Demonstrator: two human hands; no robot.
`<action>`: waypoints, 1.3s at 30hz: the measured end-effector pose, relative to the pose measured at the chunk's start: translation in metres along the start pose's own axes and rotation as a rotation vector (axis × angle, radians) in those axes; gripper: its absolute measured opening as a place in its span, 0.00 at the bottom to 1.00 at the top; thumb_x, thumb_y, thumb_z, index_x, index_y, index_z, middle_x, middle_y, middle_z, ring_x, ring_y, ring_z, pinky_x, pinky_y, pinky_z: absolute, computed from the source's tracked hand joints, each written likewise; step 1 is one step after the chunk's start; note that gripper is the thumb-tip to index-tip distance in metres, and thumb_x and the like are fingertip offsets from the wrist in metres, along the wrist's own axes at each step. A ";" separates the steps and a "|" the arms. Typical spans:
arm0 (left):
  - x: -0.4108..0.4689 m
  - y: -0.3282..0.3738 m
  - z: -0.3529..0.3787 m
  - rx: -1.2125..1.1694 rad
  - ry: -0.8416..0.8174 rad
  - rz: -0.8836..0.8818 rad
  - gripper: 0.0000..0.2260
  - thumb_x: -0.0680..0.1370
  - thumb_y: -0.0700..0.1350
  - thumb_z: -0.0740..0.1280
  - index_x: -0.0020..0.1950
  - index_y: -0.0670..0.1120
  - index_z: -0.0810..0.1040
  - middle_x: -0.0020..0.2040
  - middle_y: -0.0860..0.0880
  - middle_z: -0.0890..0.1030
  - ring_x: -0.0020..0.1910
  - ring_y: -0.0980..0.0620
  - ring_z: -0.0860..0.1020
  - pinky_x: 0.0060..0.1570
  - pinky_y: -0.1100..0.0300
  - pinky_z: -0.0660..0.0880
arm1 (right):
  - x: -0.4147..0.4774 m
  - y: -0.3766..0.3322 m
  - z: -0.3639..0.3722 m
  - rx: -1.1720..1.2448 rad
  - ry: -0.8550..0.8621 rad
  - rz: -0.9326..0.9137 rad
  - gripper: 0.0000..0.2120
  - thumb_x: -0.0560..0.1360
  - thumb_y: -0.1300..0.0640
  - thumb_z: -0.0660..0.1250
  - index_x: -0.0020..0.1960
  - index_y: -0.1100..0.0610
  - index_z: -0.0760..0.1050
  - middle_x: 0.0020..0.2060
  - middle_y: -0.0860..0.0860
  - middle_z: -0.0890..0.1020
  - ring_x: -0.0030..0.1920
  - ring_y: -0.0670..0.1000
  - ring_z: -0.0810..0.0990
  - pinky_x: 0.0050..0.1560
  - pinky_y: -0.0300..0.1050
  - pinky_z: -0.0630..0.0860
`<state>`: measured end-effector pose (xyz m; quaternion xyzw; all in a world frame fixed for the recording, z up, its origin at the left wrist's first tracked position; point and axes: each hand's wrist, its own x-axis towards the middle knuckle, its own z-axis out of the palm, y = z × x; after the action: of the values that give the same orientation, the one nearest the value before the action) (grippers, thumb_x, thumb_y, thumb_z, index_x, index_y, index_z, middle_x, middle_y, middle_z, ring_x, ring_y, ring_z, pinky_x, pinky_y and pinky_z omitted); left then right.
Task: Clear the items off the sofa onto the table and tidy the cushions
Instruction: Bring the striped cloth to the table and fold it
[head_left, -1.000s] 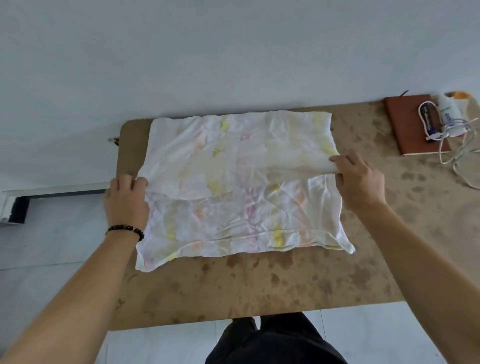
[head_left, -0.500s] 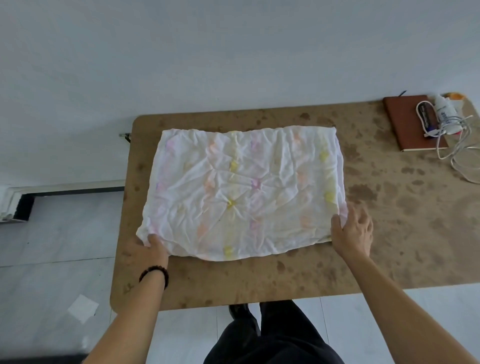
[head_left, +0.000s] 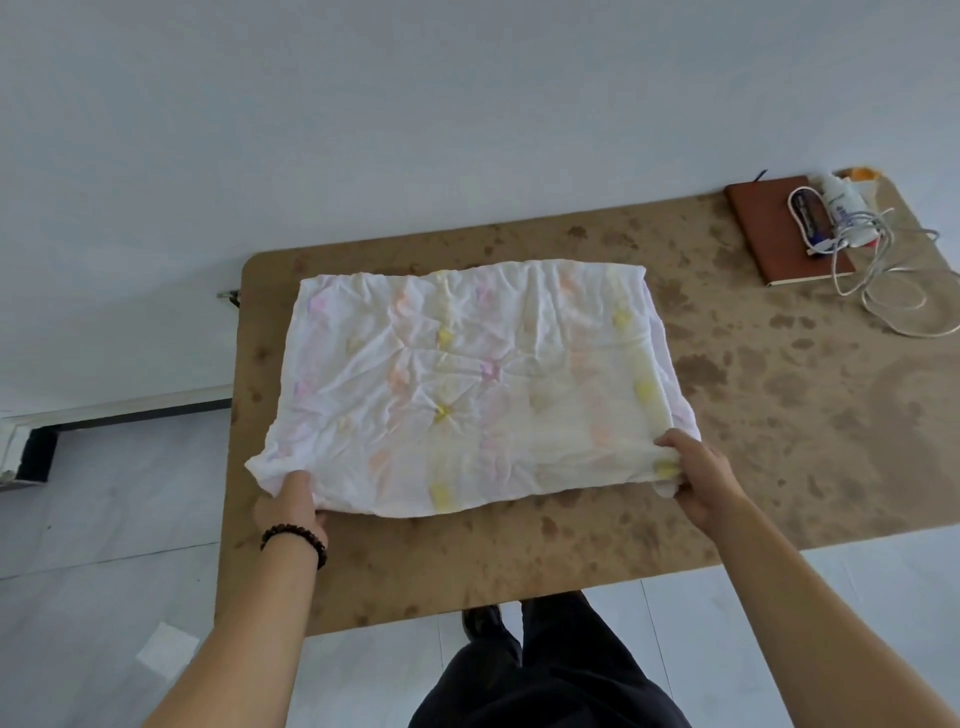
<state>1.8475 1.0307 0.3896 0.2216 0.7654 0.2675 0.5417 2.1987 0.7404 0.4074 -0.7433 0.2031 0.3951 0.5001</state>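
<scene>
Hidden: the fingers of the left hand (head_left: 291, 506) run in under the cloth (head_left: 467, 384) and are covered by it; only the back of the hand shows, with a beaded bracelet (head_left: 296, 540) on the wrist
Cut off: the table (head_left: 779, 415) runs out of view at the right, and so does one loop of the white cable (head_left: 883, 291)
Hard to make out: a small dark item (head_left: 807, 210) inside the cable's coil and an orange thing (head_left: 863, 173) at the far corner are too blurred to name
Cloth: white with faint pink, orange and yellow blotches, creased, folded to a rectangle, lying on the left half of the table
Left hand: holds the near-left corner, which drapes over it
Right hand (head_left: 698, 480): pinches the near-right corner, thumb on top, fingers curled beneath the fabric
Between the hands: the cloth's near edge runs from one hand to the other
Notebook (head_left: 753, 223): brown, closed, far right on the table, well apart from the cloth; a white bottle (head_left: 842, 202) lies along its right edge and part of the cable rests on it
Floor: pale tiles, a scrap of paper (head_left: 166, 649) left of the person's dark trousers (head_left: 545, 686)
</scene>
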 end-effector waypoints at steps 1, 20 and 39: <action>0.003 -0.003 -0.004 0.072 0.036 0.011 0.23 0.71 0.40 0.70 0.65 0.44 0.72 0.58 0.45 0.76 0.52 0.44 0.77 0.54 0.49 0.77 | 0.000 0.008 -0.004 -0.082 0.008 0.011 0.24 0.70 0.57 0.73 0.63 0.64 0.75 0.47 0.58 0.80 0.41 0.56 0.80 0.37 0.48 0.80; -0.052 -0.063 0.025 1.718 -0.398 0.652 0.34 0.81 0.59 0.55 0.78 0.58 0.36 0.78 0.46 0.31 0.77 0.42 0.35 0.74 0.38 0.44 | -0.002 0.062 -0.017 -1.637 -0.103 -0.504 0.42 0.78 0.30 0.47 0.79 0.50 0.30 0.78 0.52 0.30 0.79 0.57 0.35 0.79 0.56 0.42; -0.216 -0.128 0.194 1.142 -0.453 0.834 0.14 0.77 0.59 0.63 0.54 0.51 0.75 0.49 0.55 0.75 0.52 0.54 0.74 0.47 0.58 0.75 | 0.077 -0.125 -0.007 -1.142 -0.114 -0.626 0.15 0.77 0.57 0.57 0.32 0.54 0.65 0.30 0.51 0.69 0.32 0.52 0.68 0.32 0.44 0.67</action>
<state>2.0931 0.8301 0.4077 0.7907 0.5072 -0.0410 0.3403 2.3350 0.7931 0.4212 -0.8939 -0.2917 0.3153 0.1279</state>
